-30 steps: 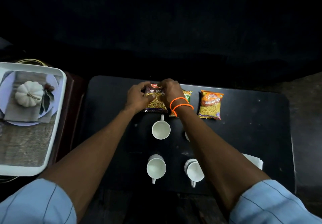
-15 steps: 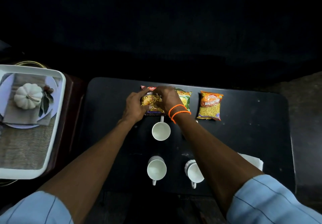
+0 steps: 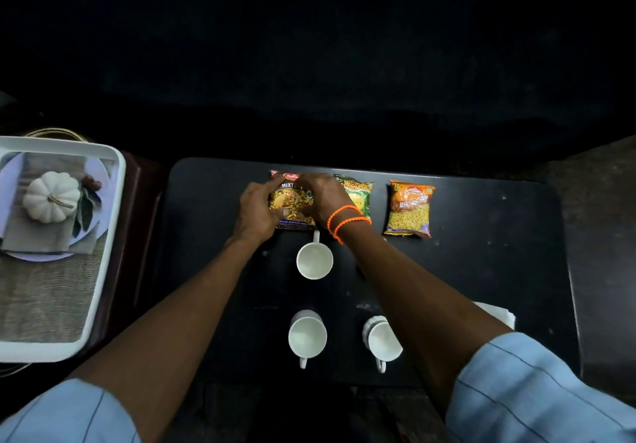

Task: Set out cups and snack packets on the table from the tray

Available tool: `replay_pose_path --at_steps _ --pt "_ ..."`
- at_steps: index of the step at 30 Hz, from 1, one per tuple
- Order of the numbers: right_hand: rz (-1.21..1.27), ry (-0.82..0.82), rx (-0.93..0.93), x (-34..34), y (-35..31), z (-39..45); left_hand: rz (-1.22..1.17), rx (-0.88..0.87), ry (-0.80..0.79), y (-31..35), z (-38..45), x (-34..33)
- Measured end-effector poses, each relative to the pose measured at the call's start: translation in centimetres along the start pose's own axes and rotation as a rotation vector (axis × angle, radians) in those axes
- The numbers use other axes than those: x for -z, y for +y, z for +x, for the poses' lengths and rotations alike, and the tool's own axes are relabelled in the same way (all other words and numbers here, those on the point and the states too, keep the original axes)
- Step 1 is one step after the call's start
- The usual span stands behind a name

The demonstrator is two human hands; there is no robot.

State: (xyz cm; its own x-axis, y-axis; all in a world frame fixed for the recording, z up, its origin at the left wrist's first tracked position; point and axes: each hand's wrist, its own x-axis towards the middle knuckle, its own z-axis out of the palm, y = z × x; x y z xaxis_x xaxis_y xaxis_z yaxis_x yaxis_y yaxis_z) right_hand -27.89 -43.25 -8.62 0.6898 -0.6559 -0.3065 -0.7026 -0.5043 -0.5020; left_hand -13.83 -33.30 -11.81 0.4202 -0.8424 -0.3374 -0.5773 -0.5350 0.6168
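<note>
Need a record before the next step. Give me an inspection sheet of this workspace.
Surface: dark table, faint specks.
Job's things: mixture packet, green packet, orange packet in a row; three white cups upright.
Clutter: white paper at the right edge.
Hands: left hand and right hand both hold the mixture packet.
Cables: nothing seen.
Surroundings: white tray on the left, bearing a white pumpkin.

A black table (image 3: 481,270) carries three snack packets in a row at its far edge (image 3: 292,201) (image 3: 359,194) (image 3: 409,208), three white cups (image 3: 314,260) (image 3: 307,337) (image 3: 383,341) nearer, and folded white paper (image 3: 497,313) at right
</note>
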Motion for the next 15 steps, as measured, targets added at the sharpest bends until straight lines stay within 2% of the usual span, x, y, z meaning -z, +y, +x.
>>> replay_pose_path --at_steps 7,15 --pt "-0.007 0.051 0.028 -0.1 0.2 0.2 0.011 -0.026 -0.019 -0.3 0.3 0.4" --pt "-0.154 0.365 -0.042 2.8 0.6 -1.4 0.226 -0.109 0.082 3.1 -0.2 2.8"
